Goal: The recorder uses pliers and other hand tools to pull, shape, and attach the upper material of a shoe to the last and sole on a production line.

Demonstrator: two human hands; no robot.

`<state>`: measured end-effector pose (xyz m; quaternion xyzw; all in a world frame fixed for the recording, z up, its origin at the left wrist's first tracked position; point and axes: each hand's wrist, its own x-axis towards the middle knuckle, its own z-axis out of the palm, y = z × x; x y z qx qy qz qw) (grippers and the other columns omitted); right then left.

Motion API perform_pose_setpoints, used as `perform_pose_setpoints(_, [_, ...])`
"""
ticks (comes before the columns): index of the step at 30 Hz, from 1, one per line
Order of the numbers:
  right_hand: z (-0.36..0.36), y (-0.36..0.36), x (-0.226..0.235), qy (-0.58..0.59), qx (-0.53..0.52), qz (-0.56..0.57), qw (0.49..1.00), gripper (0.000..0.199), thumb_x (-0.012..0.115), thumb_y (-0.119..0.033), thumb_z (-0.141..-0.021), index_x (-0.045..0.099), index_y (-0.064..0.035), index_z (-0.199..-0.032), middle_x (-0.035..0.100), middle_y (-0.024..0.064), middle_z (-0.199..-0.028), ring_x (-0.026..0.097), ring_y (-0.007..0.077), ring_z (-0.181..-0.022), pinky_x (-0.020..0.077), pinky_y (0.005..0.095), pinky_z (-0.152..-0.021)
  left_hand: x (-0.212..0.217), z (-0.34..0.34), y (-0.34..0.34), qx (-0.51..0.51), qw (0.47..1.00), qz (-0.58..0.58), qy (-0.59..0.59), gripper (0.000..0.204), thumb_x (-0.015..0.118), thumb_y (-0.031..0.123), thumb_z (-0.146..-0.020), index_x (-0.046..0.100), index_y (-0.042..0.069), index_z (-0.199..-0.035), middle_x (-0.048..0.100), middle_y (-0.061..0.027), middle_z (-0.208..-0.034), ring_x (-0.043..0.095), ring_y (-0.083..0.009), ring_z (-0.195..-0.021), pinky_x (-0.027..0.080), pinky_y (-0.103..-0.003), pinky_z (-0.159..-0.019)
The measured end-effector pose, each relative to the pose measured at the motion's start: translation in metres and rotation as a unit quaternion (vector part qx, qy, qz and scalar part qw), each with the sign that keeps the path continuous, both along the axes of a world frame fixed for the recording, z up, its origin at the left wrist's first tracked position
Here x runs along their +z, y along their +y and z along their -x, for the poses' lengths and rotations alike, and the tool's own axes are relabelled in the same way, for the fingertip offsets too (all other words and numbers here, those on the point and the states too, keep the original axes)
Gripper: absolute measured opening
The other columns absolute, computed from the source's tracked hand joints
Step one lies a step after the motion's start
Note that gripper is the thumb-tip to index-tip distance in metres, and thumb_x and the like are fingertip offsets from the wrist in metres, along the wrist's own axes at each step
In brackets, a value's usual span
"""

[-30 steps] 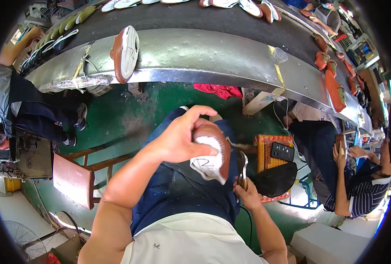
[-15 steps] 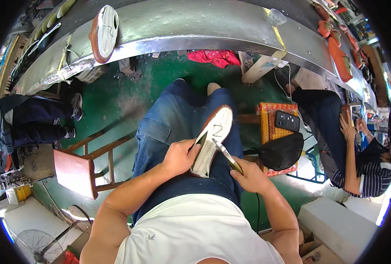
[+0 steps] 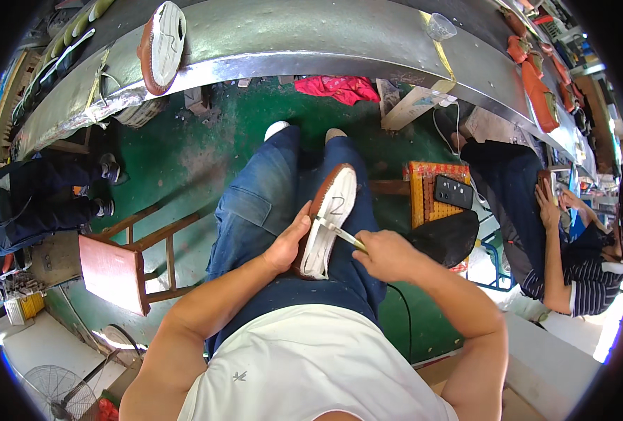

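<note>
I judge the work mid-course: the shoe [image 3: 329,221] lies sole-up on my lap, near centre, and the thin tool [image 3: 341,233] touches the white sole partway along; I cannot tell how much of the sole is finished. Sole is white with a dark handwritten mark, rimmed by a brown upper. My left hand [image 3: 288,247] has its grip closed on the shoe's left edge. My right hand [image 3: 383,254] has its grip closed around the tool, tip pointing left.

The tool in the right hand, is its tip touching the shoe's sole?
Touching. The head view shows the tool from the right hand lying across the shoe, with no gap visible.
</note>
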<state>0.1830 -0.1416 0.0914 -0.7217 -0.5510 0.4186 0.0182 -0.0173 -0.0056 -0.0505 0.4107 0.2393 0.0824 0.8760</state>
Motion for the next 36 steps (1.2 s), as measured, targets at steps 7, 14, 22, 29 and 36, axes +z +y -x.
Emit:
perform_pose_setpoints(7, [0.045,-0.02,-0.047,0.15,-0.272,-0.041,0.95,0.032,0.066,-0.028,-0.094,0.062,-0.0014,-0.111,0.069,0.0234,-0.094,0.067,0.0442,-0.092,0.052,0.0516,-0.082,0.003,-0.017,0.01,0.011,0.998,-0.046,0.037,0.078,0.055,0.032,-0.107,0.01,0.007,-0.165,0.038,-0.0089,-0.16,0.038,-0.0167,-0.143,0.029,-0.03,-0.118])
perform_pose_setpoints(14, [-0.009,0.0,-0.027,-0.115,-0.038,-0.241,0.963,0.03,0.064,-0.018,-0.095,0.059,0.0028,-0.116,0.067,0.0237,-0.1,0.068,0.039,-0.091,0.0541,0.0448,-0.085,-0.006,-0.022,0.0,0.044,0.99,-0.125,0.055,0.072,0.058,0.024,-0.106,0.019,0.007,-0.164,0.045,-0.0136,-0.154,0.042,-0.0175,-0.14,0.032,-0.029,-0.116])
perform_pose_setpoints(22, [0.039,-0.008,-0.087,0.362,-0.392,-0.039,0.845,0.023,0.065,-0.02,-0.099,0.065,0.0003,-0.108,0.067,0.0035,-0.081,0.062,0.0107,-0.069,0.0504,0.0294,-0.061,0.017,-0.021,0.009,0.019,0.936,-0.334,0.11,0.068,0.057,0.019,-0.104,0.024,0.008,-0.162,0.048,-0.0228,-0.151,0.054,-0.0281,-0.134,0.042,-0.034,-0.111])
perform_pose_setpoints(29, [0.008,-0.025,-0.107,0.714,-0.423,0.101,0.548,0.035,0.067,-0.023,-0.099,0.059,0.005,-0.117,0.063,0.0094,-0.095,0.063,0.0159,-0.077,0.0408,0.0201,-0.047,0.04,-0.025,0.026,-0.094,0.822,-0.55,0.112,0.061,0.05,0.016,-0.101,0.032,0.02,-0.159,0.048,-0.0257,-0.147,0.059,-0.0462,-0.12,0.053,-0.048,-0.099])
perform_pose_setpoints(36, [-0.056,-0.038,-0.062,0.492,-0.302,0.125,0.807,0.042,0.056,-0.032,-0.105,0.058,0.0056,-0.124,0.07,0.0123,-0.101,0.072,0.0202,-0.085,0.06,0.0298,-0.058,0.048,-0.031,0.02,-0.124,0.815,-0.544,0.156,0.054,0.049,0.013,-0.101,0.042,0.018,-0.154,0.051,-0.0217,-0.146,0.06,-0.0435,-0.12,0.051,-0.046,-0.102])
